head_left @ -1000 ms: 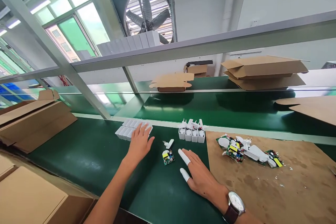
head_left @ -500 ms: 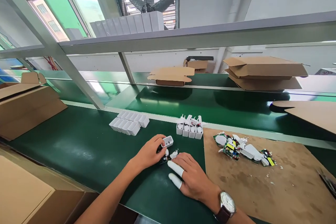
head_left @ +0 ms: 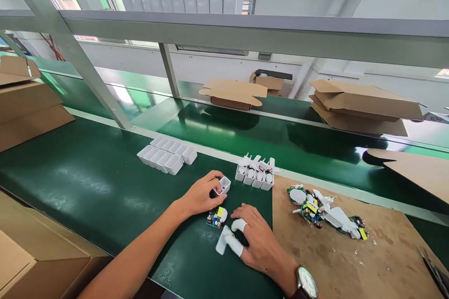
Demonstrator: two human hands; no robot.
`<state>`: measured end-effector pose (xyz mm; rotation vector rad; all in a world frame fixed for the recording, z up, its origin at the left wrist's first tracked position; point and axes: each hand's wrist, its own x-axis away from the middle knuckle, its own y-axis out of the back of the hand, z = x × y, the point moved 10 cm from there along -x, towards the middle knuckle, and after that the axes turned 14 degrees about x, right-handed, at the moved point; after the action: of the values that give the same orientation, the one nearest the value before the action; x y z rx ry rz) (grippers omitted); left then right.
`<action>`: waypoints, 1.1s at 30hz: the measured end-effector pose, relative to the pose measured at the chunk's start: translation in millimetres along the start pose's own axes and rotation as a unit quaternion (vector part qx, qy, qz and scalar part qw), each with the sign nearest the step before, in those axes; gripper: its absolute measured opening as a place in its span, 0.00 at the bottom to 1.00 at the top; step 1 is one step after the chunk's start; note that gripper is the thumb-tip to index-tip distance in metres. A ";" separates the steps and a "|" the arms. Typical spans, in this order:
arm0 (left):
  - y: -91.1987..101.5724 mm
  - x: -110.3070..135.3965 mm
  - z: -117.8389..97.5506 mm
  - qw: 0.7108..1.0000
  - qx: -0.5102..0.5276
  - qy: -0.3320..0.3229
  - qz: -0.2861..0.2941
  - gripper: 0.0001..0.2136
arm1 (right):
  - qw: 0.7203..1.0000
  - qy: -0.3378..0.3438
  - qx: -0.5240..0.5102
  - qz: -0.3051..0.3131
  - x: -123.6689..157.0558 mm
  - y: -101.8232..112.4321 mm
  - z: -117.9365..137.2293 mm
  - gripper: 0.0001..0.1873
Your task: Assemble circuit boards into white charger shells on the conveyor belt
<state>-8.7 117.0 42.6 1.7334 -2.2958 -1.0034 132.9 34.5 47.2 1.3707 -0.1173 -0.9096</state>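
My left hand [head_left: 202,194] is closed round a small white open casing [head_left: 222,185], held just above the green belt [head_left: 87,182]. My right hand [head_left: 257,242], with white finger cots on two fingers, pinches a small circuit board [head_left: 216,217] with a yellow part on it; the board rests on the belt between both hands. A batch of empty white casings [head_left: 167,155] stands to the far left of my hands. A row of casings with plug parts [head_left: 255,173] stands just beyond my hands.
A brown board [head_left: 351,261] lies to the right with a heap of circuit boards and white plug parts [head_left: 324,208]. Cardboard boxes [head_left: 28,103] stand at the left, flat cartons [head_left: 361,105] at the back right. A metal frame post [head_left: 87,74] slants across the left.
My left hand went from the casing batch back toward me with one white casing in it. My right hand closed on the circuit board and drew it nearer. The camera tilted down.
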 end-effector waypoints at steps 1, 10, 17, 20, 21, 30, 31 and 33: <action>1.4 2.0 1.3 1.000 0.004 0.003 -0.003 0.07 | 1.000 -0.009 0.003 -0.017 1.3 4.4 -5.8 0.04; 1.7 6.9 -3.4 1.000 0.014 -0.014 -0.004 0.01 | 0.998 0.048 0.034 0.025 -0.3 -2.8 18.2 0.18; 11.7 8.9 -11.2 0.998 0.022 -0.058 -0.025 0.11 | 0.999 -0.004 0.019 -0.030 4.7 5.9 -7.1 0.08; 13.0 8.8 -3.4 0.998 0.042 -0.033 -0.024 0.13 | 0.999 -0.039 0.022 -0.002 5.1 4.3 -17.2 0.14; 12.7 8.6 -1.1 0.998 0.049 -0.022 -0.019 0.14 | 0.999 -0.043 0.023 0.019 4.4 2.2 -17.6 0.23; 6.9 10.3 7.4 0.994 0.079 0.069 0.018 0.33 | 0.986 -0.065 -0.031 0.148 11.5 -10.0 -28.1 0.38; 3.7 10.7 11.7 0.994 0.067 0.087 0.025 0.38 | 0.989 -0.060 -0.034 0.132 11.0 -8.6 -27.6 0.37; -0.6 11.3 19.0 0.992 0.052 0.111 0.030 0.39 | 0.995 -0.046 -0.043 0.079 7.6 -1.4 -25.0 0.37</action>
<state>-20.6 115.3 24.1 1.7054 -2.2780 -0.6550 151.4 49.6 36.5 1.2220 -0.2520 -0.8359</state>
